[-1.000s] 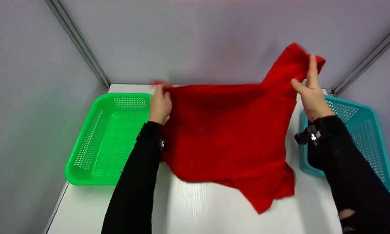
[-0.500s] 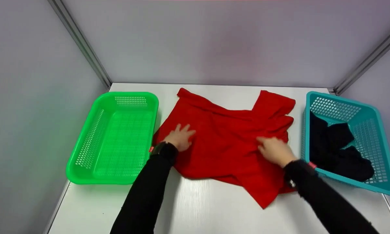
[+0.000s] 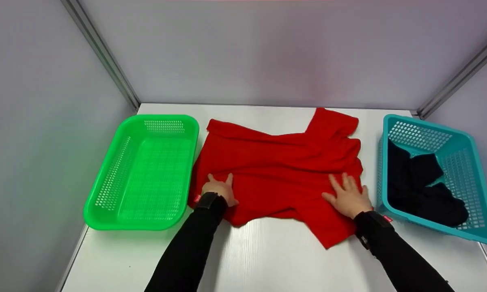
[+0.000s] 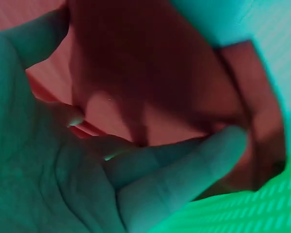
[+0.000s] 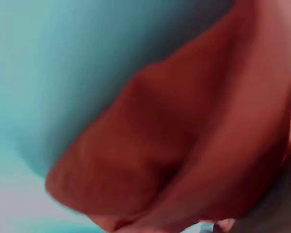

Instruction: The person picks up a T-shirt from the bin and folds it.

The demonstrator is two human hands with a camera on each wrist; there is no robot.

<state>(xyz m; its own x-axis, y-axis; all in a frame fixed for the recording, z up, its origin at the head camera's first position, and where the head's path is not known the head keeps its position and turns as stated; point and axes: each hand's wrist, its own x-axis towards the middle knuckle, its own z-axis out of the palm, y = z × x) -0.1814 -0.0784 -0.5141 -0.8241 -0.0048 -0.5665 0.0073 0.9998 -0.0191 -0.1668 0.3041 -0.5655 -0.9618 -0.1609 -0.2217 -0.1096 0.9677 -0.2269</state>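
Observation:
A red T-shirt (image 3: 268, 162) lies sideways on the white table in the head view, its short sleeves and neck end to the right and soft creases running along it. My left hand (image 3: 220, 191) rests on the lower left of the shirt with fingers spread. On the right part, near the lower sleeve, my right hand (image 3: 349, 197) lies with its fingers fanned out. In the left wrist view, extended fingers (image 4: 184, 170) touch the red cloth (image 4: 150, 63). Blurred red fabric (image 5: 150, 141) fills much of the right wrist view, where the hand is mostly hidden.
A green plastic basket (image 3: 93, 194) stands just left of the shirt, close to its hem. To the right is a teal basket (image 3: 483, 190) with black cloth (image 3: 418, 190) inside. Grey panels (image 3: 243, 52) wall in the white table (image 3: 251, 259) at the back and sides.
The shirt, earlier held up by both hands, came down onto the table and was let go. Both hands moved toward the front edge over it, and the shirt shifted slightly left and smoothed out.

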